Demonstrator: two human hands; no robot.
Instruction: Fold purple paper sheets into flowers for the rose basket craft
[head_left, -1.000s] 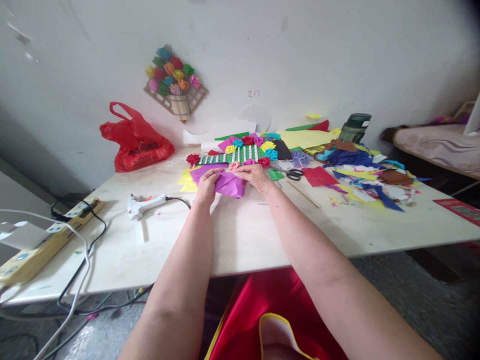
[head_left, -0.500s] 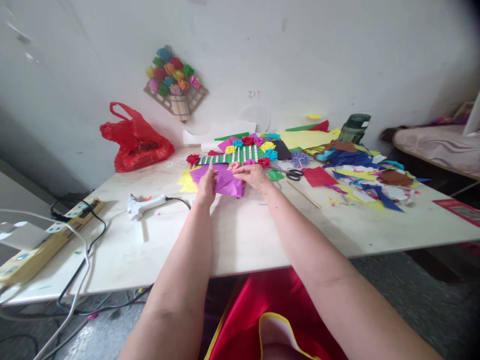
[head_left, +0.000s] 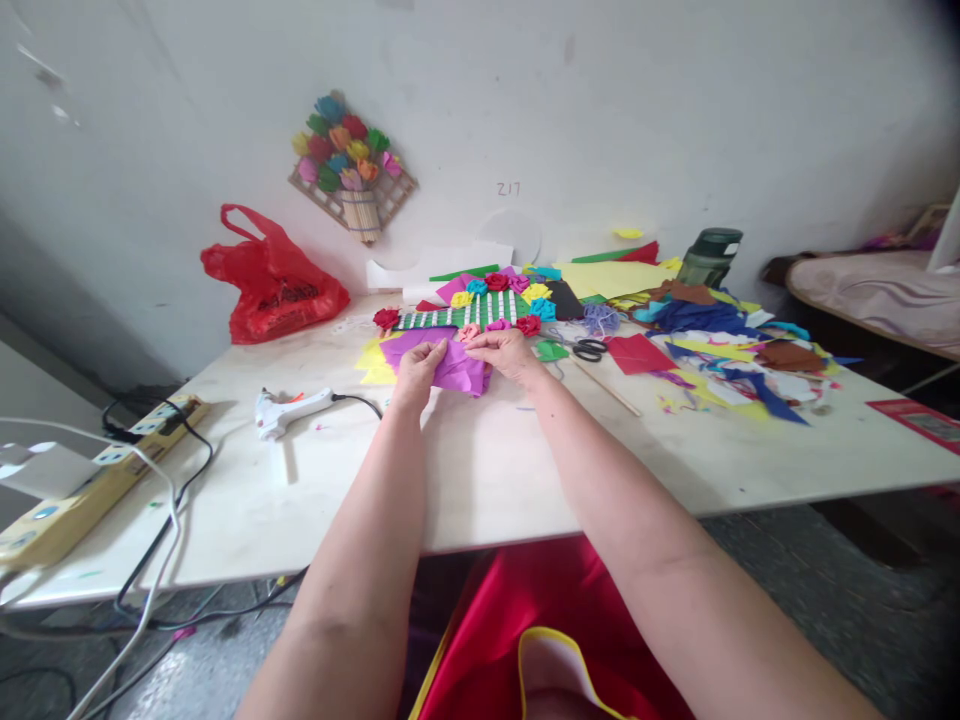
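A sheet of purple crepe paper (head_left: 459, 376) lies over yellow paper (head_left: 375, 362) near the middle of the table. My left hand (head_left: 421, 372) is closed at its left part, thumb and fingers pinching the paper. My right hand (head_left: 506, 354) pinches the upper right edge of the same sheet, its fingertips pressed together. Just behind the hands lies a green-and-white woven piece (head_left: 486, 308) edged with red, yellow, blue and pink paper roses. A pink rose (head_left: 469, 332) shows between my hands. What lies under the fingertips is hidden.
A white glue gun (head_left: 292, 410) stands left of my arms, near a power strip (head_left: 97, 485) with cables. Scissors (head_left: 589, 350), a thin stick (head_left: 609, 390) and paper scraps (head_left: 739, 345) lie to the right. A red bag (head_left: 274, 285) and a bottle (head_left: 709, 258) stand farther back.
My left thumb, upright before, has come down to the right onto the purple paper, and the left fingers have closed in. My right hand has barely moved.
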